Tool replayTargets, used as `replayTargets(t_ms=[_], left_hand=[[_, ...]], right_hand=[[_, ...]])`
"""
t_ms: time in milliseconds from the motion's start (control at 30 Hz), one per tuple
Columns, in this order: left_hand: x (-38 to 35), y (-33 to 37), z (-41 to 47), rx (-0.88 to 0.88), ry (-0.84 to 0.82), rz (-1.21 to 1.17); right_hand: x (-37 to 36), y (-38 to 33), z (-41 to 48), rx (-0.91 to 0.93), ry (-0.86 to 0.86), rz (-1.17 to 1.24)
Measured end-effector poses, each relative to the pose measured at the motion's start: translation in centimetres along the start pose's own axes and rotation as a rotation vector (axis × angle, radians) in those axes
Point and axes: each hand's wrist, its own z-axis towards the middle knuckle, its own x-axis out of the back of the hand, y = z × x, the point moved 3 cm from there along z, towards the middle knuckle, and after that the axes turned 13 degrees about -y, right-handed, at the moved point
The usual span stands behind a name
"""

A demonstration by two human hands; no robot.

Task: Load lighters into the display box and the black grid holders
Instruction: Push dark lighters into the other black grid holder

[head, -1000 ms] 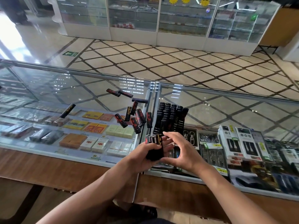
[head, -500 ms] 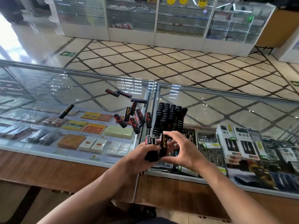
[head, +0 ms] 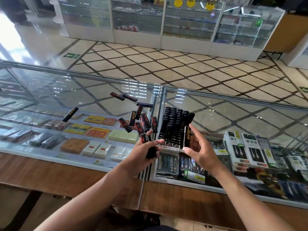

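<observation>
My left hand (head: 143, 152) grips a small bunch of black lighters (head: 146, 140) with red print, above the counter's front edge. My right hand (head: 198, 147) pinches one black lighter with gold print (head: 187, 136) upright, just in front of the black grid holder (head: 175, 125). The holder stands on the glass, with several rows filled with black lighters. Several loose lighters (head: 140, 121) lie scattered on the glass left of the holder. One more lighter (head: 70, 114) lies apart, further left.
The glass counter top (head: 233, 117) covers cigarette packs (head: 98, 130) on the left and boxed accessories (head: 250, 147) on the right. A metal seam (head: 156, 100) divides the two cases. A wooden ledge (head: 66, 172) runs along the near edge.
My hands have drawn apart. The right hand has taken one gold-printed lighter out of the left hand's bunch and lifted it toward the grid holder.
</observation>
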Motion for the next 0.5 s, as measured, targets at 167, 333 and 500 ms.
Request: replayTargets(t_ms=[167, 333, 500], left_hand=[[-0.4, 0.0, 0.2, 0.084, -0.034, 0.136], [-0.7, 0.0, 0.1, 0.114, -0.040, 0.219], [-0.6, 0.0, 0.3, 0.113, -0.036, 0.252]], right_hand=[[0.6, 0.2, 0.6, 0.001, 0.102, 0.141], [1.6, 0.2, 1.1, 0.029, 0.185, 0.110], [2.2, 0.2, 1.5, 0.021, 0.177, 0.105]])
